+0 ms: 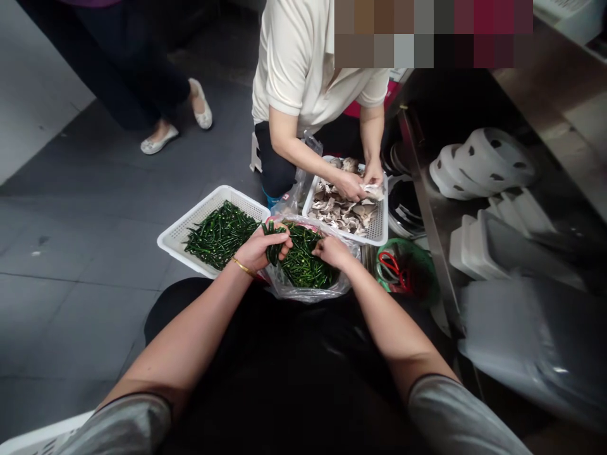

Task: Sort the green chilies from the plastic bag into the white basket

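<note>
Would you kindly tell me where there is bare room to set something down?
Bare floor lies left of the pepper basket and between it and the white shoes. It's crowded around the left hand, right hand, plastic bag and mushroom basket.

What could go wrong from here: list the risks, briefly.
The left hand holds a bunch of green peppers; some might slip out. The plastic bag looks soft, so its edge could sag and spill peppers. The mushroom tray stands close beside the bag, so stray peppers might land among the mushrooms.
</note>
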The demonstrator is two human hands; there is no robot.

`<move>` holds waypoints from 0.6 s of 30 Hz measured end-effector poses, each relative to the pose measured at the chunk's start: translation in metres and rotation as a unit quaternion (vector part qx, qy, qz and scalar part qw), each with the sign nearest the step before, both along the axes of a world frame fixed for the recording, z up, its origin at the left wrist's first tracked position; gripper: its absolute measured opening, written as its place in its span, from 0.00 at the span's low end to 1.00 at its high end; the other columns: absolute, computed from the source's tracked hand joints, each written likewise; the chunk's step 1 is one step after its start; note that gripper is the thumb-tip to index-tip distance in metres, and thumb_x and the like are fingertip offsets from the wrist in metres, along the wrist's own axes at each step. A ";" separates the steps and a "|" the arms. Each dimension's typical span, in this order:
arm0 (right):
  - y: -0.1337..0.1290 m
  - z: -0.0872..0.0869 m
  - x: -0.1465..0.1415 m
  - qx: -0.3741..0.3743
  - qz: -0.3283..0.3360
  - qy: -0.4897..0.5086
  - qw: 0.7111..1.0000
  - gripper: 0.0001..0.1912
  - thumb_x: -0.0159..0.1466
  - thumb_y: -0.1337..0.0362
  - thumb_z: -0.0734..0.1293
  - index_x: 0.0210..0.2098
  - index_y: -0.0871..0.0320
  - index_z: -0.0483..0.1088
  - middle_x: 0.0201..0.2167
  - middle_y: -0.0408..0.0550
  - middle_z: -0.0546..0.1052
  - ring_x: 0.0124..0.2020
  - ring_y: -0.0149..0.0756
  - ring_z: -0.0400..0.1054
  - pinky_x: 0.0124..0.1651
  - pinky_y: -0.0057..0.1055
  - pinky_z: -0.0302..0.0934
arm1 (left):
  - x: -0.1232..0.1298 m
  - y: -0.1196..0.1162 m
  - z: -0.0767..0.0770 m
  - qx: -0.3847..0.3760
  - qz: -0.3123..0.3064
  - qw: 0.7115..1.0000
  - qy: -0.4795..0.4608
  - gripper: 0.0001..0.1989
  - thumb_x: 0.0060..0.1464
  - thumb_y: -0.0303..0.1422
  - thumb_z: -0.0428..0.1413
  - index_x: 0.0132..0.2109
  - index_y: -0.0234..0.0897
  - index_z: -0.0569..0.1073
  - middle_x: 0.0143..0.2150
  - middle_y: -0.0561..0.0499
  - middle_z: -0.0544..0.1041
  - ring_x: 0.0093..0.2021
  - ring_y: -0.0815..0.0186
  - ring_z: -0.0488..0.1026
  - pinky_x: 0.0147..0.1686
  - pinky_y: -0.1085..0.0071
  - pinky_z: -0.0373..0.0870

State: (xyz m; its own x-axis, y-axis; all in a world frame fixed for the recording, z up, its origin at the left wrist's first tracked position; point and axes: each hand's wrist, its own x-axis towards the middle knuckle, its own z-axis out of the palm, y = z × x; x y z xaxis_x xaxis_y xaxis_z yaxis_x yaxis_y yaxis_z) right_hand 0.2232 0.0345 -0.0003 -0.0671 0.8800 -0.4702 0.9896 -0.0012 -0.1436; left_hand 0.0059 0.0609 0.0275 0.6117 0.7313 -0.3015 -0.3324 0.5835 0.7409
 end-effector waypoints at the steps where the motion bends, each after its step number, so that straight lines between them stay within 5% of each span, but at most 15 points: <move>1: -0.002 0.004 0.007 -0.004 0.005 0.017 1.000 0.10 0.61 0.58 0.66 0.35 0.56 0.76 0.36 0.49 0.78 0.39 0.37 0.71 0.38 0.28 0.58 | 0.000 0.000 0.001 -0.001 0.001 1.000 -0.004 0.15 0.40 0.32 0.64 0.32 0.34 0.65 0.22 0.54 0.71 0.19 0.73 0.65 0.17 0.78 0.60; 6: -0.010 0.011 0.023 0.074 -0.050 0.044 0.995 0.15 0.64 0.54 0.63 0.43 0.56 0.71 0.38 0.48 0.77 0.38 0.36 0.70 0.39 0.28 0.58 | 0.005 -0.001 0.001 -0.029 -0.024 0.999 -0.005 0.19 0.41 0.32 0.65 0.28 0.37 0.59 0.15 0.64 0.54 0.14 0.79 0.51 0.13 0.82 0.45; 12: -0.005 -0.007 0.011 0.037 -0.035 0.011 0.999 0.13 0.63 0.63 0.64 0.46 0.60 0.72 0.44 0.55 0.76 0.45 0.39 0.69 0.45 0.30 0.58 | 0.012 -0.003 -0.007 -0.017 -0.005 0.997 0.071 0.21 0.41 0.38 0.65 0.27 0.37 0.58 0.15 0.63 0.55 0.13 0.80 0.48 0.13 0.80 0.42; 15: -0.006 0.002 0.018 0.055 -0.018 0.056 0.997 0.08 0.61 0.64 0.66 0.38 0.60 0.75 0.39 0.52 0.77 0.41 0.37 0.70 0.44 0.29 0.59 | 0.014 -0.004 -0.012 0.068 0.028 0.980 0.186 0.16 0.42 0.38 0.64 0.27 0.36 0.63 0.15 0.61 0.58 0.14 0.78 0.51 0.15 0.78 0.49; 18: -0.011 0.015 0.025 0.071 -0.045 0.169 0.982 0.05 0.58 0.63 0.68 0.32 0.59 0.74 0.26 0.45 0.76 0.29 0.33 0.69 0.35 0.28 0.60 | 0.018 -0.005 -0.017 0.238 0.034 0.925 0.293 0.08 0.43 0.34 0.62 0.30 0.34 0.73 0.22 0.55 0.71 0.22 0.72 0.66 0.27 0.73 0.65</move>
State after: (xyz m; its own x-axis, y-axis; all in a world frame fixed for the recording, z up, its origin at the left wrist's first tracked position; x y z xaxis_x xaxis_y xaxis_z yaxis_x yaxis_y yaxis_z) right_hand 0.2483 0.0239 0.0147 -0.1165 0.9448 -0.3062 0.8818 -0.0435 -0.4696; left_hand 0.0244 0.0555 0.0107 0.3932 0.8975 -0.1995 0.1832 0.1362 0.9736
